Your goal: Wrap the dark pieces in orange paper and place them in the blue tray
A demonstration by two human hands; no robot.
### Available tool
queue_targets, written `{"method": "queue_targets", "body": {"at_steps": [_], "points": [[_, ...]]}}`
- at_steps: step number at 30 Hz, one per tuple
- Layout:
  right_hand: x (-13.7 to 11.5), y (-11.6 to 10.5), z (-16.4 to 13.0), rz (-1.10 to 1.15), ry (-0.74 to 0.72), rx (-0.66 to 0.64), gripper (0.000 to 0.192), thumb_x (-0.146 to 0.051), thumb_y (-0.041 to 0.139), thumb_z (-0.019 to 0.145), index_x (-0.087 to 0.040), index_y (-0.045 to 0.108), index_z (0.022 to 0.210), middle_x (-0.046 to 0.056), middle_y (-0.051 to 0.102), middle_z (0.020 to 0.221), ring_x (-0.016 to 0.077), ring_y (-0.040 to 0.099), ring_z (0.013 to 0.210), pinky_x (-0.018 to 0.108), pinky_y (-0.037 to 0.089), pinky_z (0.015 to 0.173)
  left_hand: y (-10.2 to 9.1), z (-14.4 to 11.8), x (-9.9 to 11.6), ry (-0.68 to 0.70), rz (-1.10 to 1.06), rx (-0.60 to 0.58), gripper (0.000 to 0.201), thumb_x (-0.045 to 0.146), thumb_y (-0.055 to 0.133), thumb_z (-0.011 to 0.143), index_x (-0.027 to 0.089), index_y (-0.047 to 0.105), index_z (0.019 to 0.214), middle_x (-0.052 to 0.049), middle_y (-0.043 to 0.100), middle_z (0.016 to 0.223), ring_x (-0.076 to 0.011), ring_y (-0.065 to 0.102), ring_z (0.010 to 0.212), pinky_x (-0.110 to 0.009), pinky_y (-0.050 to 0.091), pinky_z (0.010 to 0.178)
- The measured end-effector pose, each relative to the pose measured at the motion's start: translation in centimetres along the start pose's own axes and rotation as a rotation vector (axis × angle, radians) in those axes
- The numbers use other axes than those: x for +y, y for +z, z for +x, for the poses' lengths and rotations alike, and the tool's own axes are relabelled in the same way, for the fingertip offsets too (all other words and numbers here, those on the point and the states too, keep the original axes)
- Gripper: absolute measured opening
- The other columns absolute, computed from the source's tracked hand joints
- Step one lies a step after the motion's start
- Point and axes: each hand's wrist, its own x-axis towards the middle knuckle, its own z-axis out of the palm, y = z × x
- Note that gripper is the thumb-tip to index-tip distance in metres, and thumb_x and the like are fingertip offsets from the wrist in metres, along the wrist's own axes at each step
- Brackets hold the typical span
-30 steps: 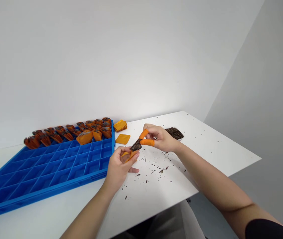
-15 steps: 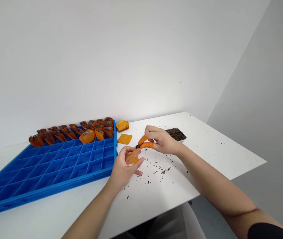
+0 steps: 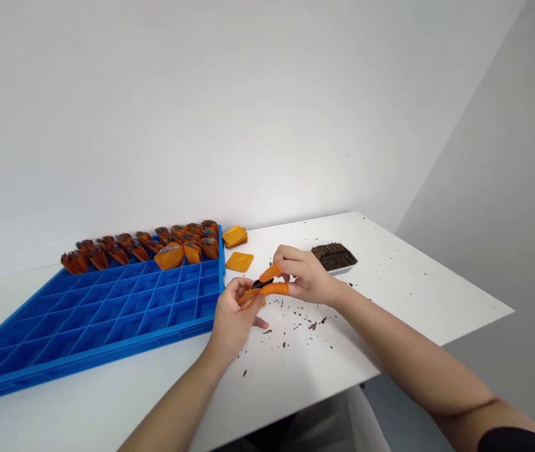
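Small orange pouch [image 3: 250, 295], flat and tilted, pinched over the table [image 3: 390, 295]; a dark piece [image 3: 262, 284], maybe a tea chunk, pokes out its top.

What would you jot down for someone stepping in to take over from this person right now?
Left hand: holds an orange pouch open above the table.
Right hand, orange finger cots on two fingers: pinches a dark piece at the pouch's mouth.
Done: filled pouches stand along the far row of the blue tray.
Left: the other compartments, spare pouches, dark stack.
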Motion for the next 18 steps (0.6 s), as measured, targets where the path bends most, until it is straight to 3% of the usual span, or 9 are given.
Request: {"method": "queue_targets", "body": {"at_steps": [4, 9, 12, 18], "points": [[0.0, 0.3, -0.1, -0.02, -0.006, 0.016, 0.034, -0.052, 0.07, 0.098, -0.02, 0.07, 0.086, 0.003, 0.056, 0.086, 0.0116, 0.049, 0.064, 0.028, 0.041, 0.057, 0.1, -0.1, 0.0, -0.031, -0.039, 0.01, 0.053, 0.048, 0.091, 0.068, 0.021, 0.057, 0.098, -0.002, 0.067, 0.095, -0.0194, 0.068, 0.081, -0.034, 0.067, 0.047], [-0.2, 0.6, -0.3, -0.101, -0.018, -0.081, 0.036, -0.056, 0.072, 0.095, -0.021, 0.068, 0.089, 0.003, 0.058, 0.089, 0.0116, 0.049, 0.066, 0.026, 0.039, 0.056, 0.0, -0.2, 0.2, -0.068, -0.092, -0.012, 0.053, 0.043, 0.092, 0.067, 0.021, 0.056, 0.098, -0.006, 0.071, 0.104, -0.024, 0.073, 0.092, -0.03, 0.066, 0.048], [-0.3, 1.0, -0.4, -0.17, -0.036, -0.088, 0.029, -0.049, 0.068, 0.1, -0.021, 0.068, 0.092, 0.002, 0.057, 0.09, 0.011, 0.047, 0.066, 0.026, 0.036, 0.056, 0.0, -0.2, 0.1, -0.058, -0.092, -0.022, 0.051, 0.042, 0.092, 0.069, 0.021, 0.056, 0.099, -0.005, 0.07, 0.101, -0.024, 0.073, 0.09, -0.032, 0.067, 0.05], [-0.8, 1.2, -0.2, -0.239, 0.036, -0.094, 0.032, -0.045, 0.062, 0.104, -0.02, 0.063, 0.084, 0.004, 0.055, 0.094, 0.0108, 0.043, 0.065, 0.026, 0.035, 0.056, 0.0, -0.6, -1.0, 0.015, 0.011, -0.117, 0.049, 0.049, 0.078, 0.086, 0.023, 0.054, 0.119, -0.009, 0.068, 0.115, -0.0305, 0.077, 0.102, -0.035, 0.069, 0.049]]}}
